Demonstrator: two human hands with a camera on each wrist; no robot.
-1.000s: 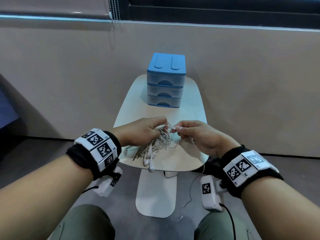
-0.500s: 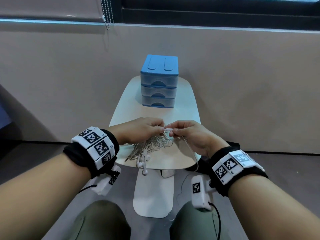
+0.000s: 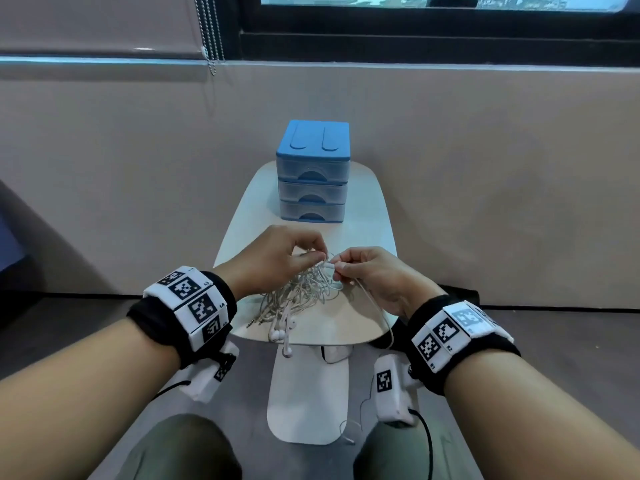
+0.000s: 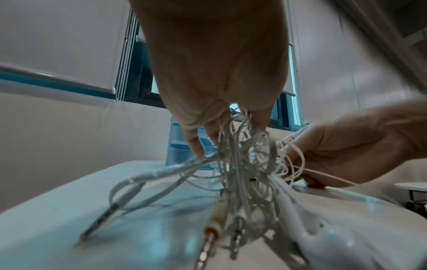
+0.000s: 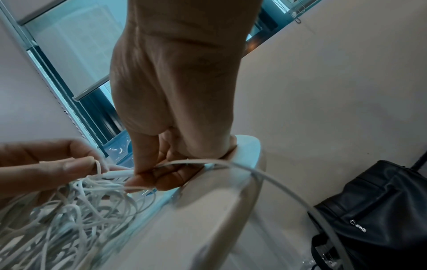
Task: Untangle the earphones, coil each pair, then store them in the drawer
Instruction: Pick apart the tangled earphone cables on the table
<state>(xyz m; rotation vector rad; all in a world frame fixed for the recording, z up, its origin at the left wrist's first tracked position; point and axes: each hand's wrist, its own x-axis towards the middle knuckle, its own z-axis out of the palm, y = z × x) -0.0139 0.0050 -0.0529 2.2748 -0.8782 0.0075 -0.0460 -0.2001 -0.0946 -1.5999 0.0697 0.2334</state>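
Your right-hand fingers (image 5: 148,175) were pinched narrow on one white cord w/ an inline piece, thumb & forefinger closed on it just at the edge of the tangle. Left-hand fingers (image 4: 198,146) were curled down into the top of the earphones (image 3: 304,289), gripping a bunch of loops & lifting them slightly off the worktop (image 3: 363,216).

The cord you held ran back past the right hand (image 3: 377,275) & drooped over the worktop's near edge. Plugs & earbuds lay at the near edge too, one bud hanging over.

To do this step well, IMO: the left hand (image 3: 273,258) needed a looser hold, bc squeezing many loops locks the knot. Best bet was feeding the pinched cord back thru slowly, no yanking.

The drawer unit (image 3: 313,171) stood at the far end, all three drawers closed, well apart from the tangle.
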